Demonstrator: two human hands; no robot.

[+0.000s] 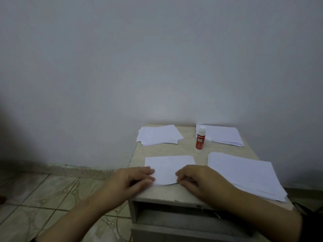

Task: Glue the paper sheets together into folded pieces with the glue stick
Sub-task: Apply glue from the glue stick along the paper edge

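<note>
both hands, left hand (134, 179) and right hand (197, 179), press the folded paper (167, 167).

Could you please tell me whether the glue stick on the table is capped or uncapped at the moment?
Uncapped: the upright red-and-white glue stick shows a bare white top, and its small translucent plastic cap sits on the table just right of it.
</note>
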